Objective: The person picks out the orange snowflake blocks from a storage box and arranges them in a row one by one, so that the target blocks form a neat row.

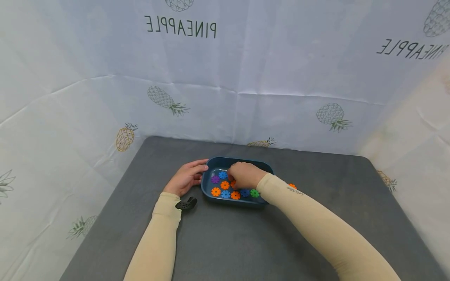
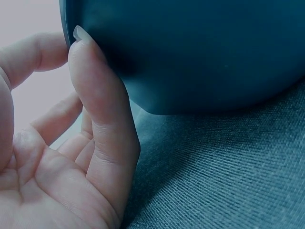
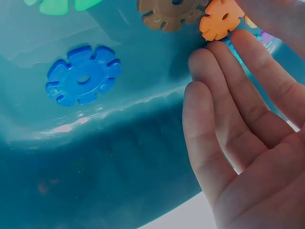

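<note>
A dark blue tray (image 1: pixel 222 201) holds several notched discs, among them purple (image 1: pixel 215 179), blue (image 1: pixel 223 175), orange (image 1: pixel 216 192) and green (image 1: pixel 254 193) ones. At the tray's left end my left hand (image 1: pixel 184 177) grips the rim; the left wrist view shows its fingers (image 2: pixel 97 90) against the tray wall (image 2: pixel 200 57). My right hand (image 1: pixel 247 175) reaches down inside the tray. In the right wrist view that hand (image 3: pixel 252 129) pinches an orange disc (image 3: pixel 219 21), partly hidden by the fingers, near a brown disc (image 3: pixel 164 14). A blue disc (image 3: pixel 83 76) lies apart from them.
Another orange disc (image 1: pixel 292 186) shows to the right of the tray, partly covered by the right sleeve (image 1: pixel 316 218). The tray stands on a dark grey table (image 1: pixel 218 242). Behind the table hangs a white cloth (image 1: pixel 246 117) printed with pineapples.
</note>
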`<state>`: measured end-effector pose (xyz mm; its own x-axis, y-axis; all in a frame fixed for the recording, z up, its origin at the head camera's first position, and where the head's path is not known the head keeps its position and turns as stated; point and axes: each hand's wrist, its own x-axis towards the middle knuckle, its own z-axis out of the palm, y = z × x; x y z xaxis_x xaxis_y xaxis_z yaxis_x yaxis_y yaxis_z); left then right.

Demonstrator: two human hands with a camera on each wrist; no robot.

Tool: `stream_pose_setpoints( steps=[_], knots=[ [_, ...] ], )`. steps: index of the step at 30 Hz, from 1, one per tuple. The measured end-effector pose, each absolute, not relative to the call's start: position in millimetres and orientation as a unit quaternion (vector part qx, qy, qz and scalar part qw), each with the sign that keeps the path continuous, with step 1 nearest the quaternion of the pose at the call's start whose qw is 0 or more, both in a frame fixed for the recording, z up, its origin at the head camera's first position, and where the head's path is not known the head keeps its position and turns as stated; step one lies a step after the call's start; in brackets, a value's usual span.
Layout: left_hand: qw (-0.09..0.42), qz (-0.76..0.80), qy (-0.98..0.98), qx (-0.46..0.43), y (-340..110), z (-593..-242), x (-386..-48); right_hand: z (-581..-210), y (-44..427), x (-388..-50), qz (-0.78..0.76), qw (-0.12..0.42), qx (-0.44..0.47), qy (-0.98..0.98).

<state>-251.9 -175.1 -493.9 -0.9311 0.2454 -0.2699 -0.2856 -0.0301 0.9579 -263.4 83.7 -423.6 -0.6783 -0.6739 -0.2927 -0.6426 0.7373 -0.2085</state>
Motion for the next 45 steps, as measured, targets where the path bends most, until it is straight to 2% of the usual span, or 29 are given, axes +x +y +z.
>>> stream_pose_setpoints(
  steps=[12, 23, 34, 45],
  knots=[
    [0.191, 0.715, 0.673, -0.005, -165.4, -491.0, -254.3, -420.3, 94.4, -267.2, -0.069, 0.196, -0.334, 0.919],
    [0.19, 0.71, 0.678, -0.004, -165.3, -489.1, -252.5, -399.7, 99.4, -265.9, -0.053, 0.172, -0.335, 0.925],
    [0.187, 0.713, 0.676, 0.002, -167.4, -492.7, -249.6, -391.7, 112.4, -259.3, -0.093, 0.174, -0.335, 0.921],
    [0.18, 0.702, 0.689, -0.007, -174.0, -489.7, -247.7, -388.4, 142.3, -249.9, -0.266, 0.137, -0.293, 0.908]
  ],
)
